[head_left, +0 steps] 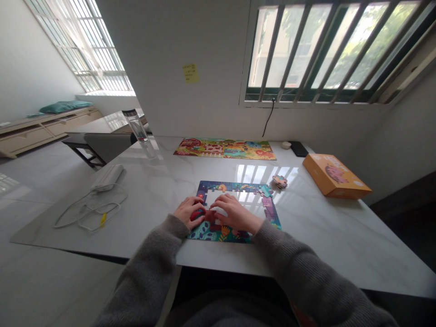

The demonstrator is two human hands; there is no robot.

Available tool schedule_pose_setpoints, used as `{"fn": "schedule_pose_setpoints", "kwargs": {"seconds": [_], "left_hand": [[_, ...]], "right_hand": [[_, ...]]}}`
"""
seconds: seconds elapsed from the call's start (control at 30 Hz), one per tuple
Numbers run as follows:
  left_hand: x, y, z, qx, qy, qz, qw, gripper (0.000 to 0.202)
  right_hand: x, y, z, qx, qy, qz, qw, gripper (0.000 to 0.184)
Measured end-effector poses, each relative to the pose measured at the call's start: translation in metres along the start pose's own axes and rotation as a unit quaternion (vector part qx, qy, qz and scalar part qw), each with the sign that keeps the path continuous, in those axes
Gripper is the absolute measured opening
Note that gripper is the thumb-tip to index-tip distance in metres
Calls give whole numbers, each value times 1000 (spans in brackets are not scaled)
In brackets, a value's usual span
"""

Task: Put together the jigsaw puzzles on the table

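Note:
A partly assembled jigsaw puzzle (204, 232) lies on the table in front of me, its colourful border joined around a bare middle. My left hand (190, 212) rests on the puzzle's left side, fingers bent and apart, touching the pieces there. Across from it, my right hand (235, 213) curls its fingertips and thumb around a reddish puzzle piece (211, 216) at the inner left of the border. My right fingers partly hide that piece. Beyond the border's upper right corner sits a small stack of loose puzzle pieces (279, 181).
A finished farm-animal puzzle (225, 149) lies by the wall. An orange box (335, 177), a black phone (299, 149) and a small white round object (286, 145) are at right. At left are a glass bottle (135, 127) and a white power strip (108, 177) with its cable.

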State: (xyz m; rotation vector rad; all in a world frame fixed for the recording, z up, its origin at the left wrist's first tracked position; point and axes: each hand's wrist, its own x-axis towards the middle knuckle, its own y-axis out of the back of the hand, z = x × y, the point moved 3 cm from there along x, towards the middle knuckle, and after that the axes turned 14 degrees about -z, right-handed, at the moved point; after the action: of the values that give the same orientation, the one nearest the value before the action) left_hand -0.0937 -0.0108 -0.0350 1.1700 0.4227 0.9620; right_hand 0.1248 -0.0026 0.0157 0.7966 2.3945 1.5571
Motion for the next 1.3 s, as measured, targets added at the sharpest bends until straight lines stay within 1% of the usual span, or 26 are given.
{"fn": "schedule_pose_setpoints", "kwargs": {"seconds": [0.07,0.17,0.27,0.37,0.5,0.6,0.7,0.8,0.93,1.0,1.07,1.17,1.23,1.3], "left_hand": [[0,0,1,0,-7,2,1000,15],[0,3,4,1,-23,12,1000,14],[0,8,6,5,-25,47,999,13],[1,12,6,10,-14,77,997,13],[2,13,8,6,-22,74,997,13],[2,13,9,-1,-21,67,998,13],[1,13,10,-9,-15,69,997,12],[1,12,9,-8,-16,62,998,13],[2,10,7,-3,-28,65,997,15],[2,10,5,-2,-26,64,998,15],[2,10,5,1,-17,63,998,14],[2,13,8,4,-9,62,998,14],[3,16,11,3,-12,55,998,14],[3,18,14,1,-19,51,999,14]], "right_hand": [[-7,10,10,-13,-22,36,999,21],[-24,26,34,-40,-72,85,993,19],[-50,43,66,-61,-119,134,982,22],[-80,62,100,-95,-176,186,962,24],[-119,80,136,-158,-272,218,924,25],[-137,83,151,-193,-321,206,904,25],[-144,82,158,-211,-355,190,891,25],[-145,80,165,-211,-368,181,887,26],[-146,82,176,-178,-339,186,905,25],[-147,84,180,-159,-322,199,912,25],[-146,87,179,-146,-311,220,913,29],[-136,87,165,-139,-285,236,918,30],[-122,83,146,-135,-247,225,933,29],[-105,75,121,-123,-195,211,950,27]]}}
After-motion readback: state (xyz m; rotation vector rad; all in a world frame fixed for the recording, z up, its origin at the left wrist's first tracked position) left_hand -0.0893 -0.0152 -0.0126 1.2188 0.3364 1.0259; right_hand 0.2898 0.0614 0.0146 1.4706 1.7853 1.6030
